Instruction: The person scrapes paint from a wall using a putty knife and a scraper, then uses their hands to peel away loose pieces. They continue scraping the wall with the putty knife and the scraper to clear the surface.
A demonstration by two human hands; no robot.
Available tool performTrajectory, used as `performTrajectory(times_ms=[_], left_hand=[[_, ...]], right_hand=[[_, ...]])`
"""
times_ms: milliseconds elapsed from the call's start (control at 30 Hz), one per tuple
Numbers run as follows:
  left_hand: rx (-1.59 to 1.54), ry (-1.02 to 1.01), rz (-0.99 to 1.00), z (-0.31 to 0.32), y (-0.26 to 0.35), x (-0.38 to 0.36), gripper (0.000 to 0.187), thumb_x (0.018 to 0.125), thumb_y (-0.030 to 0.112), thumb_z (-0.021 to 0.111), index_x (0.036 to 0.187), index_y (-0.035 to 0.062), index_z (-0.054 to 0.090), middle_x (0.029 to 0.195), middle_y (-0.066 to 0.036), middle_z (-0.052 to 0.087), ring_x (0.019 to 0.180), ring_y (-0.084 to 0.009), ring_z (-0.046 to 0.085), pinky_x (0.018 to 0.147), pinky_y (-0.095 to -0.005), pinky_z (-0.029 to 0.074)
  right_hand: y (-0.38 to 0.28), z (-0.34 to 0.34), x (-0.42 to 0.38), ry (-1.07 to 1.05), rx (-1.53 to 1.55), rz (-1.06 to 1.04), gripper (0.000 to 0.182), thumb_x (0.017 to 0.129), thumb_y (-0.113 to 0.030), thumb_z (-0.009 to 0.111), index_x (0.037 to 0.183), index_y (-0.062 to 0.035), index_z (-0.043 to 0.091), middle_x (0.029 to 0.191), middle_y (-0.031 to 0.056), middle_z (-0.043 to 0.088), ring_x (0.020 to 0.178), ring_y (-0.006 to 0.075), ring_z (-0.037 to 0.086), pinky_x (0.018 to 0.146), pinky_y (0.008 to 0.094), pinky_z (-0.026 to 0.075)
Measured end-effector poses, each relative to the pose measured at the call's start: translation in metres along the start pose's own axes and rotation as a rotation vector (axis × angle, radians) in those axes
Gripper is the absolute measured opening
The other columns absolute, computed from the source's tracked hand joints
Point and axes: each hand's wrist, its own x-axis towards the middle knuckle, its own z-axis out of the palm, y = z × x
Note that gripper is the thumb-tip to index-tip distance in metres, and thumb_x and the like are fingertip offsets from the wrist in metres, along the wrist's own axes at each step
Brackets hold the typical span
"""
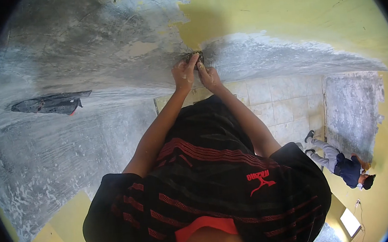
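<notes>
Both my hands are together at the wall in front of my chest. My left hand (183, 73) has its fingers closed on a small dark scraper-like tool (201, 55), which is mostly hidden by the fingers. Beside it, my right hand (209, 77) grips the same tool from the other side. Pale dust or flakes cling to my fingers. The tool is at the wall, near a ragged border between yellow paint (277, 12) and bare grey plaster (105, 50). Whether its edge touches the surface is hidden.
To the left, a torn black sheet-like piece (49, 105) lies against the grey surface. Pale tiles (273, 100) cover the floor behind me. Over on the right, another person (343, 163) in a dark top works at a partly stripped wall (352, 107).
</notes>
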Motion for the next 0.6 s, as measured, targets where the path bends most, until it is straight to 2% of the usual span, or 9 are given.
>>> performTrajectory(times_ms=[67,133,167,233,367,433,533,600], left_hand=[[-0.057,0.037,-0.004,0.001,0.033,-0.004,0.04,0.092,0.028,0.086,0.08,-0.0074,0.074,0.07,-0.002,0.069,0.064,-0.0071,0.054,0.058,-0.0309,0.045],[0.056,0.047,-0.03,-0.003,0.054,-0.004,0.037,0.091,0.026,0.087,0.081,-0.0072,0.074,0.071,-0.003,0.07,0.065,-0.0067,0.055,0.059,-0.0307,0.045],[0.055,0.05,-0.035,-0.006,0.049,-0.006,0.037,0.091,0.026,0.087,0.081,-0.0072,0.074,0.071,-0.003,0.07,0.065,-0.0067,0.055,0.059,-0.0307,0.045],[0.016,-0.01,-0.006,-0.007,0.044,0.001,0.024,0.099,0.019,0.079,0.092,-0.0035,0.078,0.087,-0.002,0.076,0.077,-0.0066,0.062,0.07,-0.0265,0.05],[-0.094,-0.019,-0.027,-0.005,0.047,-0.005,0.023,0.1,0.019,0.078,0.093,-0.0036,0.079,0.088,-0.002,0.076,0.078,-0.0073,0.063,0.07,-0.0269,0.051],[0.177,0.029,0.041,-0.01,0.03,0.0,0.049,0.091,0.036,0.086,0.069,-0.0056,0.071,0.059,-0.007,0.064,0.056,-0.0104,0.048,0.054,-0.0369,0.042],[0.096,0.0,0.024,-0.01,-0.036,0.016,0.054,0.091,0.039,0.085,0.066,-0.0061,0.068,0.056,-0.008,0.061,0.054,-0.0113,0.047,0.053,-0.0382,0.041],[0.107,-0.014,0.065,-0.009,-0.021,0.014,0.054,0.091,0.038,0.085,0.065,-0.006,0.067,0.055,-0.007,0.06,0.054,-0.0112,0.047,0.053,-0.0377,0.041]], right_hand=[[-0.016,-0.001,0.001,0.002,-0.007,-0.025,0.066,0.109,-0.052,0.055,0.066,-0.0014,0.061,0.054,0.0041,0.051,0.055,0.0162,0.05,0.055,0.0389,0.042],[-0.033,-0.003,-0.001,0.003,-0.017,-0.045,0.065,0.109,-0.05,0.055,0.066,-0.0013,0.061,0.054,0.0042,0.051,0.055,0.0159,0.049,0.054,0.0387,0.042],[-0.042,-0.003,-0.006,-0.027,0.004,-0.048,0.065,0.11,-0.05,0.055,0.067,-0.0011,0.061,0.054,0.0041,0.051,0.055,0.0156,0.049,0.054,0.0384,0.042],[-0.049,-0.001,-0.003,-0.052,0.027,-0.07,0.065,0.11,-0.049,0.055,0.067,-0.001,0.06,0.054,0.004,0.05,0.055,0.0153,0.049,0.054,0.0381,0.042],[-0.035,0.001,-0.002,-0.014,0.051,-0.074,0.065,0.11,-0.049,0.054,0.066,-0.001,0.06,0.055,0.0039,0.05,0.056,0.0151,0.049,0.054,0.038,0.041],[-0.017,0.002,0.0,-0.012,0.03,-0.065,0.066,0.11,-0.05,0.054,0.067,-0.0011,0.06,0.055,0.0039,0.051,0.056,0.0155,0.05,0.054,0.0382,0.041],[0.002,0.003,0.006,0.003,-0.01,-0.061,0.067,0.109,-0.052,0.054,0.065,-0.0017,0.059,0.055,0.0038,0.051,0.056,0.0163,0.05,0.054,0.0388,0.042],[0.007,0.004,0.008,-0.018,0.041,-0.035,0.068,0.109,-0.054,0.054,0.065,-0.0019,0.06,0.056,0.0043,0.053,0.056,0.0171,0.052,0.055,0.0394,0.043]])
